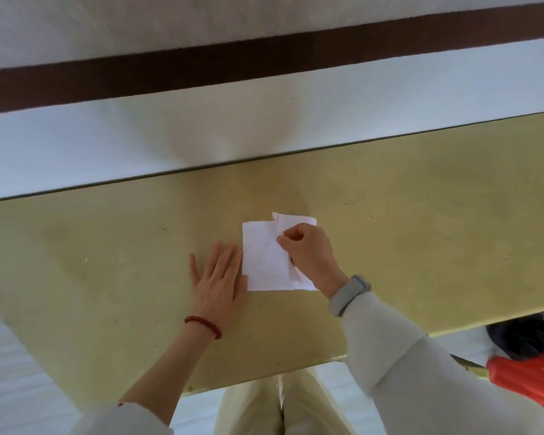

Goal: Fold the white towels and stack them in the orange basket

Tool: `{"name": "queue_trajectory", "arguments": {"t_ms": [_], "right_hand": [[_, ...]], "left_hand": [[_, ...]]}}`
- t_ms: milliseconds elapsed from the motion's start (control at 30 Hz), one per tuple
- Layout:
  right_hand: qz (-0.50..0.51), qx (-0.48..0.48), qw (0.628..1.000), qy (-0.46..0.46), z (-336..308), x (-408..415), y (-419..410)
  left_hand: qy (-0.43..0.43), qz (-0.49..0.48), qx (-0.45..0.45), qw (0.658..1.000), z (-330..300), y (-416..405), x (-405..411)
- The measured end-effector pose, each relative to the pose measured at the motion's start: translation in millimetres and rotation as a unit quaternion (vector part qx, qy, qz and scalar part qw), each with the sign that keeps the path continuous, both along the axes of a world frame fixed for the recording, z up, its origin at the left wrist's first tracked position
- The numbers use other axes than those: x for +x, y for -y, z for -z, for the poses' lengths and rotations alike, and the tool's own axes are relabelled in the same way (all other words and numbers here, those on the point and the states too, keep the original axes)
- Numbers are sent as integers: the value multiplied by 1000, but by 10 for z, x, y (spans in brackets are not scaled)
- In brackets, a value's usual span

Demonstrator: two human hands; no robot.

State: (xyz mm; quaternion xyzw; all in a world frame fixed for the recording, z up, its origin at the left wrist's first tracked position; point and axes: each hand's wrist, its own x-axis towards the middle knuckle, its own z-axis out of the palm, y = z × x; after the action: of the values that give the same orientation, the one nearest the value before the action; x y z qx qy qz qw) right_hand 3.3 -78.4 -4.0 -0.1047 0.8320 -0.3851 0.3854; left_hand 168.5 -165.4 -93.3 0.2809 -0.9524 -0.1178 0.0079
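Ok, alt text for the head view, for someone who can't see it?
A right hand pinches a fold of a small white towel on a yellow table; the left hand lies flat beside it. An orange basket shows at lower right.

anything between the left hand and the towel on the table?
Nothing. In the head view the left hand lies flat on the table, its fingers right beside the white towel's left edge. The right hand pinches the towel's folded flap.

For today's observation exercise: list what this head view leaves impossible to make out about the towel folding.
- Orange basket: cut off by the right edge; contents unseen.
- White towel: right part covered by the right hand.
- Dark item behind the basket: partly hidden, unidentifiable.
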Motion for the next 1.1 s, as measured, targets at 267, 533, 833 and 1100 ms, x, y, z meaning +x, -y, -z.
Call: {"name": "queue_trajectory", "arguments": {"t_ms": [267,533,833,1100], "right_hand": [[-48,44,996,-60,235,385,362],[-56,49,993,-86,387,491,428],[-69,49,991,-108,415,522,461],[-75,-19,997,-3,364,440,276]], "left_hand": [[-45,-2,11,999,86,-11,112],[-50,-2,9,999,124,-11,140],[-70,-2,50,996,110,15,179],[-126,-61,69,988,52,-86,147]]}}
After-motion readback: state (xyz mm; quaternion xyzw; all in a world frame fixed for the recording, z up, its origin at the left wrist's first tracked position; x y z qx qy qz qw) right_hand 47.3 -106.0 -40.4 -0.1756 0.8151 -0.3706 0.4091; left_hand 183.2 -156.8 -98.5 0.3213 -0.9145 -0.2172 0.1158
